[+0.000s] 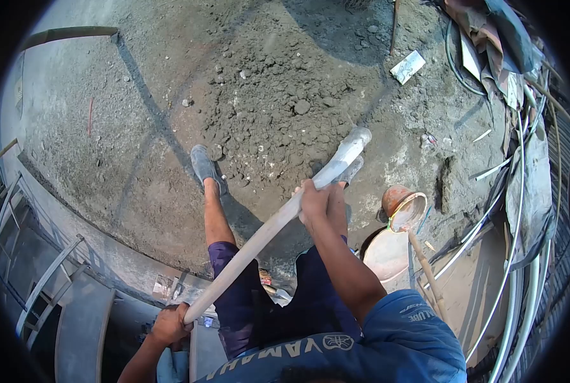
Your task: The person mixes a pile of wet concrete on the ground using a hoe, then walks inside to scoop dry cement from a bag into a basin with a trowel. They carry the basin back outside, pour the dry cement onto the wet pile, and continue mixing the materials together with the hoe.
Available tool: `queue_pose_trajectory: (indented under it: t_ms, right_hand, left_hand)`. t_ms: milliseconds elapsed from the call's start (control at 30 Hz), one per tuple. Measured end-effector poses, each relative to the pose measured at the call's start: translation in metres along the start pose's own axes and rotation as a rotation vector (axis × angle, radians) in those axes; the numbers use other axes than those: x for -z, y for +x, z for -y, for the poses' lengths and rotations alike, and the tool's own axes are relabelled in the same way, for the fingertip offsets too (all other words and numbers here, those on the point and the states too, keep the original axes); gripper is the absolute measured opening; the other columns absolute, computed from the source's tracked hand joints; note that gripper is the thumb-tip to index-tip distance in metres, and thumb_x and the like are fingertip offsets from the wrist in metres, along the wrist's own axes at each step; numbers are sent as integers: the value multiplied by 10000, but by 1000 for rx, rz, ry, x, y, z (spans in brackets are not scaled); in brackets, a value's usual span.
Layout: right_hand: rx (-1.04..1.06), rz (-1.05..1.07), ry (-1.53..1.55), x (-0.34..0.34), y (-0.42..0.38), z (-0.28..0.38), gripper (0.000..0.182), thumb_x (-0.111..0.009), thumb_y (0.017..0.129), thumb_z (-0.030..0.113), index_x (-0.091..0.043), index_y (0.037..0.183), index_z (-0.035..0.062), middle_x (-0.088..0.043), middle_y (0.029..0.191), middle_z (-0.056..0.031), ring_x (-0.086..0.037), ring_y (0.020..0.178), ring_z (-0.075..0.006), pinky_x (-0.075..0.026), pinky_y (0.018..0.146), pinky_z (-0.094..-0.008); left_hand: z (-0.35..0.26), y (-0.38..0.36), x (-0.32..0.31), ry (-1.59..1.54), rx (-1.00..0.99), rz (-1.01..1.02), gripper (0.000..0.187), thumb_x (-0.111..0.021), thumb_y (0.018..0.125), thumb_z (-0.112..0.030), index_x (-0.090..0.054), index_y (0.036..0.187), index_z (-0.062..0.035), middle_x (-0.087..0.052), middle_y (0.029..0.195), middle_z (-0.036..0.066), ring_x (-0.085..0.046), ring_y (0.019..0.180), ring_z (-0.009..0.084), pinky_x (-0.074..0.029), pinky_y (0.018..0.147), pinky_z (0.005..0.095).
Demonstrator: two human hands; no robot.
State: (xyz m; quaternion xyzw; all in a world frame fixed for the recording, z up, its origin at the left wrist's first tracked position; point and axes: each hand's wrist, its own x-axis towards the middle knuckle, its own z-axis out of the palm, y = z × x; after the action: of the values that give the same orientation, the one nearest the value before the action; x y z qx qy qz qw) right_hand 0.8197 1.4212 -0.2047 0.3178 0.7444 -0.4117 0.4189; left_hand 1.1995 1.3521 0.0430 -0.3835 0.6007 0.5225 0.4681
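Note:
A long, pale wooden handle (250,252) runs slantwise across my legs, its far end thicker and crusted greyish white. I cannot make out which tool it belongs to. My left hand (170,324) is wrapped round the near end, low on the left by my thigh. Farther up, my right hand (314,203) grips the handle near my right knee. Beyond the far end lies a heap of wet grey mortar (285,108), lumpy and spread over the ground between and ahead of my feet.
An orange bucket (397,199) lies tipped beside a pale round basin (387,255) on my right. Pipes (524,319) and crumpled sheeting (531,179) line the right edge. A white tile piece (407,67) lies ahead. Metal frames (42,287) stand at the lower left.

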Motion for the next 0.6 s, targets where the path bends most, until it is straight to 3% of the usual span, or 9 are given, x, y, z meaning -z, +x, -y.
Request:
queue_pose_trajectory:
  t_ms: [67,133,200,300,333,367,400,500,600]
  right_hand:
    - [4,124,86,-6,-48,-39,642,-576,815,-12,-169,1305,66,-463,969,-131,-586,737,-234,-531,625,-382]
    - [6,179,94,-2,-59,-49,702,-574,809,-28,-120,1332,86,-457,988,-136,-592,754,-241,-533,633,-386]
    - [242,144,28,5,-49,-45,722,-573,811,-28,-126,1359,115,-469,963,-134,-599,768,-253,-534,643,-390]
    - [256,111,76,32,31,69,410,-531,812,-13,-312,1153,50,-505,858,-111,-583,709,-239,-533,591,-392]
    - [391,17,120,26,59,113,325,-509,799,-5,-324,1061,47,-509,831,-113,-555,636,-224,-526,530,-385]
    - [427,84,84,36,121,148,467,-534,815,13,-250,1180,76,-520,869,-161,-541,603,-223,-502,494,-381]
    - [483,7,31,31,158,190,439,-539,813,23,-276,1164,45,-522,857,-164,-552,609,-231,-499,479,-381]
    - [623,-59,-265,21,301,281,289,-580,798,66,-468,1006,-101,-580,772,-163,-578,544,-223,-507,467,-367]
    - [536,-108,-287,-10,306,291,320,-596,794,85,-526,992,-157,-598,726,-160,-583,526,-216,-487,455,-362]
  left_hand:
    - [96,2,-24,168,-40,-108,359,-723,630,-173,-565,929,-56,-645,832,135,-621,835,349,-472,813,435]
    - [120,25,-30,327,-105,-164,378,-729,599,-173,-582,931,-65,-646,874,119,-609,900,323,-442,873,421]
    - [117,61,-38,367,-353,-230,396,-728,585,-172,-598,946,-75,-633,938,116,-569,1000,287,-386,939,414]
    - [34,171,-49,123,-578,-199,459,-731,596,-184,-580,1002,-33,-611,991,179,-579,1011,349,-448,892,433]
    - [-26,202,-33,11,-442,-57,462,-708,652,-190,-562,1064,-40,-625,954,218,-599,954,394,-481,846,454]
    - [-83,234,-19,-122,-318,65,456,-695,696,-209,-550,1096,-45,-636,915,247,-608,899,417,-495,809,469]
    - [-107,283,-32,-150,-486,-46,426,-681,722,-212,-547,1076,-18,-643,855,251,-626,835,419,-505,765,475]
    - [-225,336,16,-315,-414,-88,402,-661,746,-197,-546,1055,34,-638,859,273,-629,839,429,-497,742,462]
    - [-269,315,27,-394,-332,-129,416,-655,753,-199,-539,1075,37,-634,864,281,-626,854,432,-491,735,450]
